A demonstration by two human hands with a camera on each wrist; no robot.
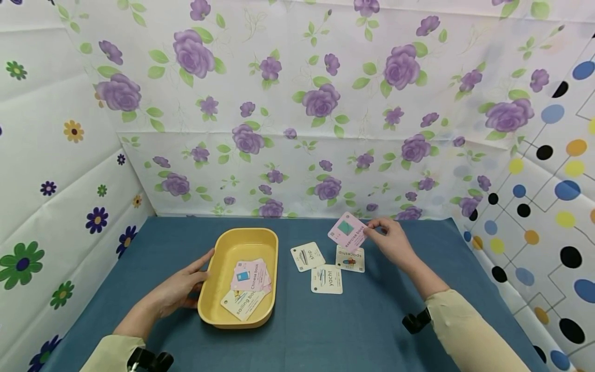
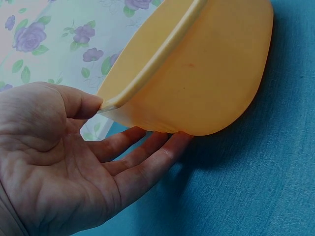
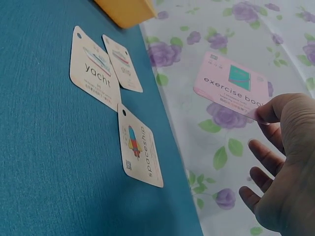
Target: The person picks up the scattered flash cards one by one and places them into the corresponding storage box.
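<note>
My left hand (image 1: 178, 289) grips the left side of a yellow plastic tub (image 1: 241, 243). In the left wrist view, the thumb lies at the tub's rim and the fingertips touch its underside. Inside lie a pink "Chinese book" card (image 1: 248, 276) and a cream card (image 1: 243, 306) whose last letters are covered, overlapping others. My right hand (image 1: 392, 245) pinches a corner of a pink "exercise book" flashcard (image 3: 234, 81) between thumb and forefinger. The card is held above the cream "spaceship" card (image 1: 350, 261) and hides part of its edge in the head view.
A "ship" card (image 1: 307, 257) and a "yacht" card (image 1: 327, 279) lie on the blue tablecloth (image 1: 334, 330) between the tub and the right hand. Flower-patterned cloth (image 1: 288, 170) hangs behind the table. Patterned cloths also stand at both sides.
</note>
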